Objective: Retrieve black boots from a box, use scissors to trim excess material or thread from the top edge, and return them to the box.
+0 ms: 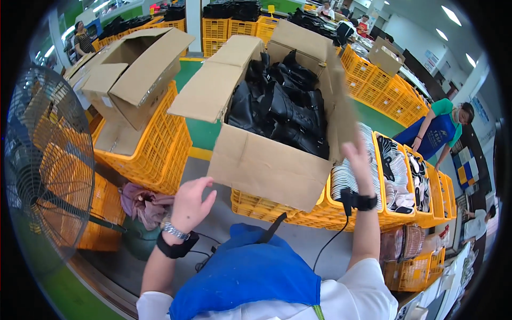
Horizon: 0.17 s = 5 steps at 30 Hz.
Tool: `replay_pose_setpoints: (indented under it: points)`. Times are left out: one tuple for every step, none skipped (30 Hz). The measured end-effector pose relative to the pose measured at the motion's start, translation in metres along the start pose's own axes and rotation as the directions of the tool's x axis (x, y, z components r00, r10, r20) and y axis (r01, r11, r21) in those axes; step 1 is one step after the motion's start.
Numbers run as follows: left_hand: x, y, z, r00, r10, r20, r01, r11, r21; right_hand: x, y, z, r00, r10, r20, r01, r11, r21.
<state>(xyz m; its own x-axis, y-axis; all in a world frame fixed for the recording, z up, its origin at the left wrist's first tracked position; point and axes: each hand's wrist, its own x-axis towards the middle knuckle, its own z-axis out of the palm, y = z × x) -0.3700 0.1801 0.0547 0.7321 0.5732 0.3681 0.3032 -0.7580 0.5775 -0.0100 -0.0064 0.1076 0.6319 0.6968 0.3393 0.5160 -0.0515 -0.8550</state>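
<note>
Blue apron [245,277] low at centre. Left hand [190,205] raised centre-left, fingers spread, holding nothing. Right hand [358,160] right of centre, flat against flap of open cardboard box [266,165]; grip unclear. Black boots [282,106] inside, upper centre, over yellow crates [320,213].

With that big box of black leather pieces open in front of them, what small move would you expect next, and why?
Probably the left hand reaches forward to the cardboard box. It hovers open and empty just short of the box's near wall, while the right hand already rests on the right flap, and the black leather pieces lie exposed inside.
</note>
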Motion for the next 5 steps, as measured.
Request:
replay_pose_setpoints:
  points:
    - [-0.002,-0.016,0.015,0.999,-0.019,0.037,0.019,1.0,0.014,0.005,0.024,0.02,0.955,-0.214,0.204,0.274,0.902,-0.334]
    - [-0.002,-0.026,0.026,0.999,0.001,0.044,-0.002,1.0,0.014,0.009,0.043,0.035,0.834,-0.312,0.456,0.541,0.63,-0.558]
    - [-0.002,-0.039,0.035,0.992,0.023,0.124,-0.018,0.999,-0.037,0.007,0.034,0.044,0.839,-0.314,0.445,0.535,0.631,-0.562]
    - [0.003,-0.048,0.037,0.979,0.046,0.197,-0.031,0.996,-0.078,0.006,0.025,0.053,0.883,-0.218,0.417,0.444,0.68,-0.584]
    - [0.01,-0.059,0.034,0.98,0.055,0.193,-0.043,0.997,-0.065,0.009,0.018,0.06,0.914,-0.118,0.387,0.347,0.72,-0.601]
